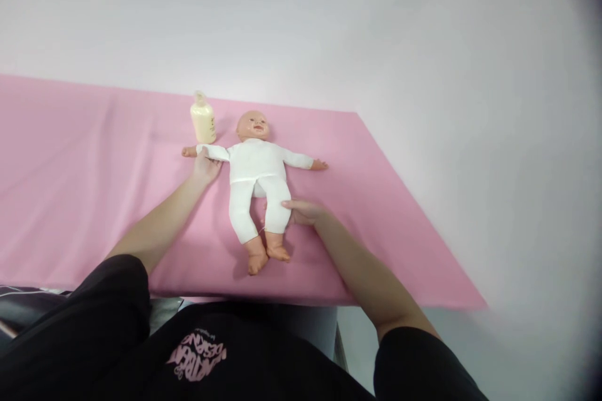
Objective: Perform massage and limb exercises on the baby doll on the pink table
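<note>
Two hands on one doll [256,182], centre of frame, lying face-up on the pink sheet [94,188] that covers the counter; head toward top of frame, feet toward the wearer. Left hand [207,166] sits under/against the doll's outstretched arm at centre-left, fingers curled around the white sleeve near the wrist; looks like a light clasp, tho how tightly it closes can't be told from this angle. Right hand [301,211] lies flat, fingers loosely together, resting on the doll's thigh/lower leg at centre, touching the white suit, not gripping. Cream lotion-type bottle [202,119] stands upright just above the doll's arm, near the head, upper-left of centre, cap on as far as visible. Judgement: step in hand looks like steadying/positioning the doll by arm + leg. To do it well: keep the right palm as the anchor w/ gentle downward pressure so the body doesn't slide on the smooth sheet; move the arm w/ the left hand from the sleeve, not the tiny hand, & keep it low to avoid twisting the shoulder joint. Watch the bottle: it's close to the left wrist, easy to knock over w/ an outward sweep. Sheet shows soft folds at left; dragging the doll could bunch it more.
</note>
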Action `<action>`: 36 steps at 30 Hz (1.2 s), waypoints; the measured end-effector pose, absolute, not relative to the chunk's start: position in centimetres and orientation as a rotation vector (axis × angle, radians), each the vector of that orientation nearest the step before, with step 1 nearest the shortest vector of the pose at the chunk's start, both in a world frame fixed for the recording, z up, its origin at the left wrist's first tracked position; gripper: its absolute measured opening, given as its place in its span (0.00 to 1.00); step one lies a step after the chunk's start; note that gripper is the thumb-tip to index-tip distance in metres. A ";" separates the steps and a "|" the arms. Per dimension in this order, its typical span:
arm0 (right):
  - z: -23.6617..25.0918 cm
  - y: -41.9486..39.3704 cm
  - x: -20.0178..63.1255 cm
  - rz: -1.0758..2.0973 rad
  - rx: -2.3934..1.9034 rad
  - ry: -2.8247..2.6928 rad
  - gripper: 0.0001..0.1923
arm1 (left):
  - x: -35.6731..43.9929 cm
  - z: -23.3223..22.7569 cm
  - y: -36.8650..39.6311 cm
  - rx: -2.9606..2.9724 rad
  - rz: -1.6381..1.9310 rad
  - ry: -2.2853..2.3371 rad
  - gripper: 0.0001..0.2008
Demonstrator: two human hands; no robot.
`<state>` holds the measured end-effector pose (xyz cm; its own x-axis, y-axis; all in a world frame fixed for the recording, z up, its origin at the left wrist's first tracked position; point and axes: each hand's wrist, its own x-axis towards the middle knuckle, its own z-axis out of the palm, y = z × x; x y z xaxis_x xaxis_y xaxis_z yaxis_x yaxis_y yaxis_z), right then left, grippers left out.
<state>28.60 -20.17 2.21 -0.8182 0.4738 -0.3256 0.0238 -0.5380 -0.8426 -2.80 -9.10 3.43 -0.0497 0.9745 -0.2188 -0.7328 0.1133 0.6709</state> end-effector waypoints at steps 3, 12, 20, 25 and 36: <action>2.0 -20.0 28.5 2.388 -0.793 -1.326 0.27 | -2.0 3.6 -10.8 0.293 1.456 0.788 0.18; 1.5 -19.7 28.5 2.336 -0.804 -1.290 0.25 | -0.4 3.5 -16.9 0.398 1.166 0.783 0.19; 1.9 -19.4 28.9 2.297 -0.956 -1.288 0.24 | -0.6 2.1 -21.4 0.755 0.824 0.649 0.17; 2.4 -17.6 31.4 2.148 -1.197 -1.114 0.17 | -0.1 1.9 -24.9 0.574 0.615 0.626 0.20; 1.7 -9.1 31.2 1.437 -1.146 -0.405 0.22 | 0.0 2.3 -28.2 0.661 0.241 0.314 0.29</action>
